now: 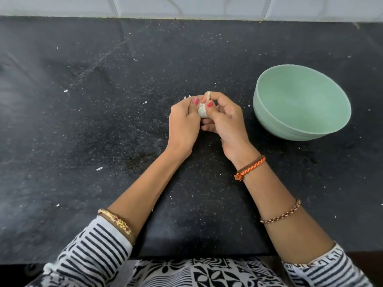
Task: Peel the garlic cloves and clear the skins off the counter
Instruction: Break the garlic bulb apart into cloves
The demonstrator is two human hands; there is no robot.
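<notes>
Black speckled counter (pixel 83 121), no writing readable; mint-green bowl (pixel 339 104) upright on it; left of the bowl, left hand (pixel 182 123) and right hand (pixel 226 119), fingers curled, together pinch a garlic bulb (pixel 202 112); skin flakes (pixel 144 102) farther left.

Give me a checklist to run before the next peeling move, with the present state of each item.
1. Both hands grip the white papery garlic bulb: ok; left hand and right hand pinch it with red-nailed thumbs on top.
2. Garlic held above the black speckled stone counter: ok.
3. Pale green round bowl near the right hand: ok, upright.
4. Bowl has room: ok, the visible inside shows nothing in it.
5. Counter free of skins: not ok; small white skin flakes lie scattered.
6. A clove already peeled bare: cannot tell, the fingers hide much of the garlic.
</notes>
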